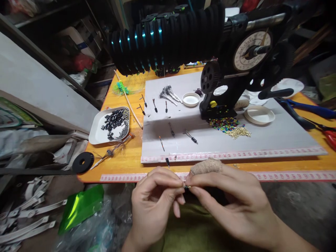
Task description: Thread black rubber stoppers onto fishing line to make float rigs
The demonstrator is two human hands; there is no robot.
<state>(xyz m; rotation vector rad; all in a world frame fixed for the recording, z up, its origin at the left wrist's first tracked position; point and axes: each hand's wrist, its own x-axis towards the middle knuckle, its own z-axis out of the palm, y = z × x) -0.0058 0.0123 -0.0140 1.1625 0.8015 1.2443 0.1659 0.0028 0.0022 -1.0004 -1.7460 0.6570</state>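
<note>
My left hand (156, 196) and my right hand (233, 197) meet at the table's front edge, thumbs and forefingers pinched together. Between the fingertips sits a tiny greenish and gold piece (187, 187), mostly covered and too small to name. Tan tape (207, 167) wraps one finger of my right hand. Just beyond the hands, a small black cylinder (167, 161) lies at the edge of the grey board (262, 140). Farther back on it lie several thin wire pieces with black cylinders (193, 139), multicoloured beads (225, 123) and gold beads (240, 132).
A black machine with a dial (252, 50) and a row of dark discs (168, 38) stands over the board. At left are a white tray (93, 131) of black cylinders and a black disc (83, 162). Pliers with blue handles (312, 108) lie at right.
</note>
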